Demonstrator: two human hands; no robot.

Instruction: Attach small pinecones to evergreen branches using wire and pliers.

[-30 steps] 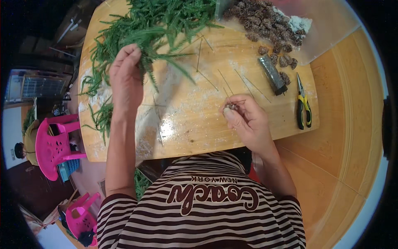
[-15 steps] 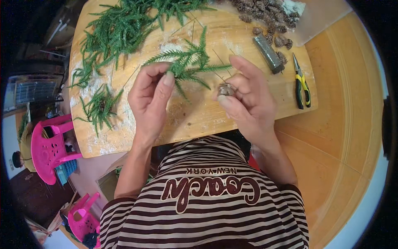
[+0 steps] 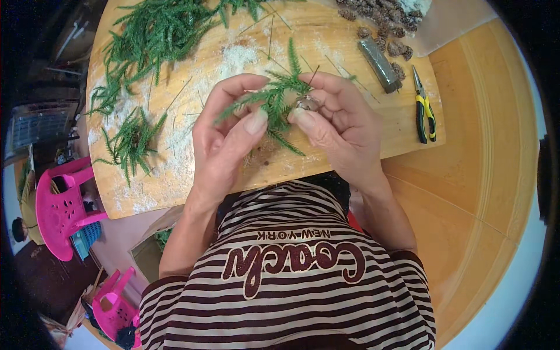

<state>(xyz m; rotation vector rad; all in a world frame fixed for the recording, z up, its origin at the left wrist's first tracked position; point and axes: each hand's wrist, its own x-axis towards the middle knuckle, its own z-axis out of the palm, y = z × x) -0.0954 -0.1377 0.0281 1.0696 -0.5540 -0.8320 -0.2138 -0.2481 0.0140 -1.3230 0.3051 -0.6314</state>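
Between finger and thumb, my left hand (image 3: 226, 131) grips a green artificial pine sprig (image 3: 279, 99) whose needled branches fan out toward my other hand. My right hand (image 3: 344, 125) pinches a small brown pine cone (image 3: 307, 104) by its side. The cone touches the sprig's right-hand branches, or lies just over them. A thin dark stem (image 3: 315, 74) sticks up above the cone near my right fingertips. Both hands are above the wooden table (image 3: 192, 149), close to its front edge. The sprig's base is hidden behind my left fingers.
A heap of green sprigs (image 3: 160, 38) lies far left, with a smaller bunch (image 3: 134, 140) nearer. Pine cones (image 3: 385, 20) are piled far right, beside a grey wire bundle (image 3: 377, 65) and yellow-black pliers (image 3: 425, 111). Loose wires (image 3: 178, 93) and white powder dot the tabletop. Pink chairs (image 3: 64, 210) stand left.
My hands have come together. The pine cone in my right hand has moved left and up to the sprig, which my left hand has shifted slightly right.
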